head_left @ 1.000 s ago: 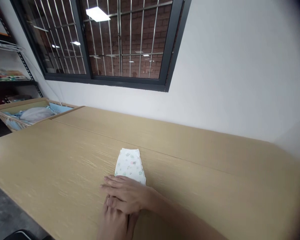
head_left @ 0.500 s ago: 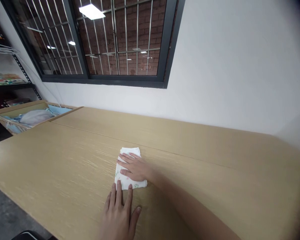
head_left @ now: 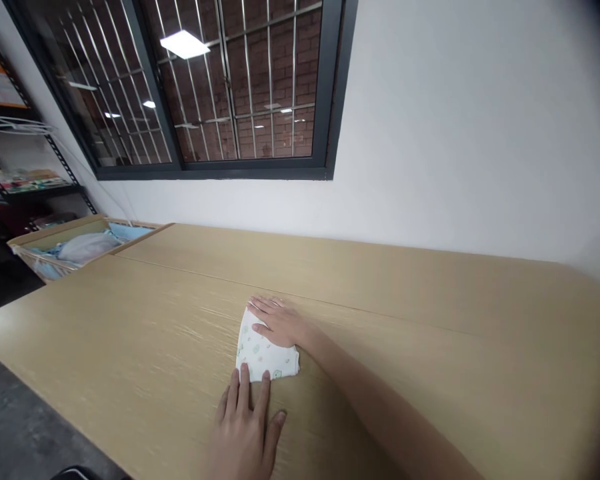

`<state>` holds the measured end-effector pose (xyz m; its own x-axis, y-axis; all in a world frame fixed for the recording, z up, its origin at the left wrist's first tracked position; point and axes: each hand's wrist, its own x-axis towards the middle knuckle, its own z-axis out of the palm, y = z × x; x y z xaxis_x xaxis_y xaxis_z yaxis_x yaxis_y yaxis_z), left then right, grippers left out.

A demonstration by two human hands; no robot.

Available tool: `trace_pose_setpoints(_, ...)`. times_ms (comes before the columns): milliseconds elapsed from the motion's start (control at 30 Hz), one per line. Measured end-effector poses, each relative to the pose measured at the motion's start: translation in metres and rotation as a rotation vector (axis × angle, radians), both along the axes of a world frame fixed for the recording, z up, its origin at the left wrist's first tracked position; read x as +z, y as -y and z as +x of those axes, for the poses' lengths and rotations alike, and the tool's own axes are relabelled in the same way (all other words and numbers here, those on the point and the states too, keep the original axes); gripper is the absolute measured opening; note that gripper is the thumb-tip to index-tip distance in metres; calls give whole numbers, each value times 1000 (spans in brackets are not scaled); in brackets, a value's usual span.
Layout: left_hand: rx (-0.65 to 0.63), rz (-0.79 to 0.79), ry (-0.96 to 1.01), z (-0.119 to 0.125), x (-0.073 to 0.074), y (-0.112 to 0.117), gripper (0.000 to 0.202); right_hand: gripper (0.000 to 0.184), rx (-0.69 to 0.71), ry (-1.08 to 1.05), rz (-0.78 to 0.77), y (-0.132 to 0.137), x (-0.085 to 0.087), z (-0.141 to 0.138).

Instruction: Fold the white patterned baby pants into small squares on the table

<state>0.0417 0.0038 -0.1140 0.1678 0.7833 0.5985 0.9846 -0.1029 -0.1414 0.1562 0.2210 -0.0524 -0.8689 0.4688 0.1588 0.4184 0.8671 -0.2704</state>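
Note:
A small folded white cloth [head_left: 265,355] with a pale printed pattern lies on the light wooden table [head_left: 430,320]. My right hand [head_left: 280,320] rests flat on the far end of the cloth, fingers stretched out and pointing left. My left hand [head_left: 245,427] lies flat on the table at the cloth's near edge, its fingertips touching that edge. Neither hand holds anything.
A cardboard box [head_left: 55,243] with blue and white fabric inside stands at the table's far left end. Behind it is a metal shelf rack [head_left: 10,153]. A barred window [head_left: 205,87] and a white wall run along the back of the table.
My right hand slid forward from the near end of the cloth to its far end. My left hand came out from under it and now lies flat at the near edge.

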Motion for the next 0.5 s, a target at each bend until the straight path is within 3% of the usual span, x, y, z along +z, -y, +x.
trace_pose_setpoints(167, -36, 74, -23, -17, -3, -10, 48, 50, -111, -171, 169, 22, 12, 16)
trace_pose_setpoints(333, -209, -51, 160, -48, 11, -25, 32, 35, -106, -222, 35, 58, 21, 50)
trace_pose_setpoints(400, -258, -116, 227, -57, 21, -30, 27, 38, -79, -209, 6, 69, 20, 63)
trace_pose_setpoints(500, -300, -234, 327, -64, 40, -37, 27, 57, -35, -156, -14, 78, 18, 76)
